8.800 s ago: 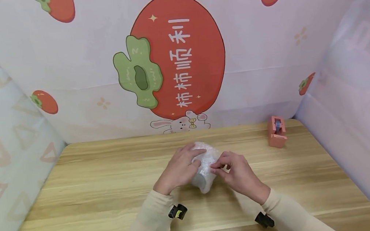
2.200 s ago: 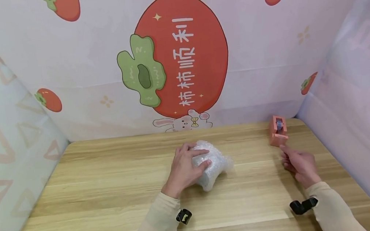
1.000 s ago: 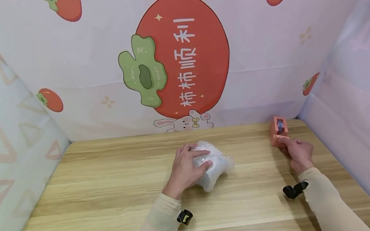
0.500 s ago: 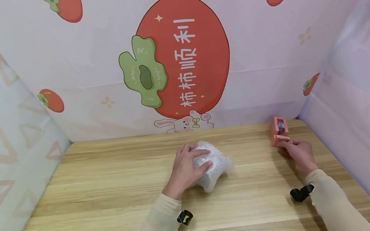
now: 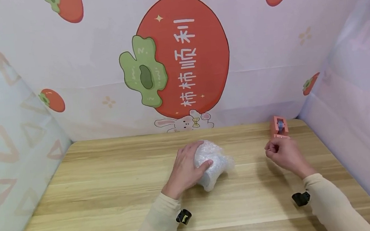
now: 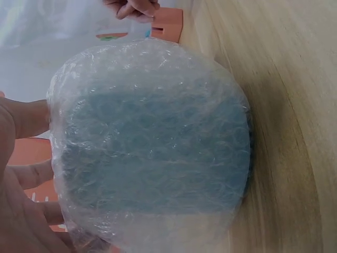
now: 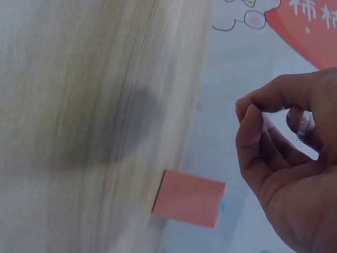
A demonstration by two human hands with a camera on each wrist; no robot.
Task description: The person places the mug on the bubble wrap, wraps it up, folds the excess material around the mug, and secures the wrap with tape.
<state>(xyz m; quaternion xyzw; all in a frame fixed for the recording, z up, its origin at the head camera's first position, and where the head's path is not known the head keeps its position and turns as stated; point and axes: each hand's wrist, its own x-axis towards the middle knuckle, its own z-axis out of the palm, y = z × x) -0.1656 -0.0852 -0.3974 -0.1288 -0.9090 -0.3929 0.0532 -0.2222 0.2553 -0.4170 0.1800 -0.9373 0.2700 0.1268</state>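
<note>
My left hand [image 5: 183, 167] holds a bubble-wrapped object [image 5: 215, 166] on the table, thumb on the near face and fingers along its far left side. In the left wrist view, a bluish, roughly cylindrical thing shows through the bubble wrap [image 6: 158, 142]; its exact kind is unclear. A loose end of wrap sticks out to the right. My right hand [image 5: 285, 153] is raised just in front of the tape dispenser [image 5: 274, 129], thumb and index fingertip together. The right wrist view shows a short clear strip of tape [image 7: 303, 128] with a jagged end at those fingers.
The coral dispenser with a bluish roll stands at the table's back right corner. Behind the wooden table [image 5: 112, 195] hangs a printed backdrop [image 5: 101, 64], and pale cloth walls [image 5: 363, 114] close both sides.
My right hand has gone from the bubble wrap to the dispenser, then just now lifted off and shifted left with tape. My left fingers have drawn together slightly on the wrapped object.
</note>
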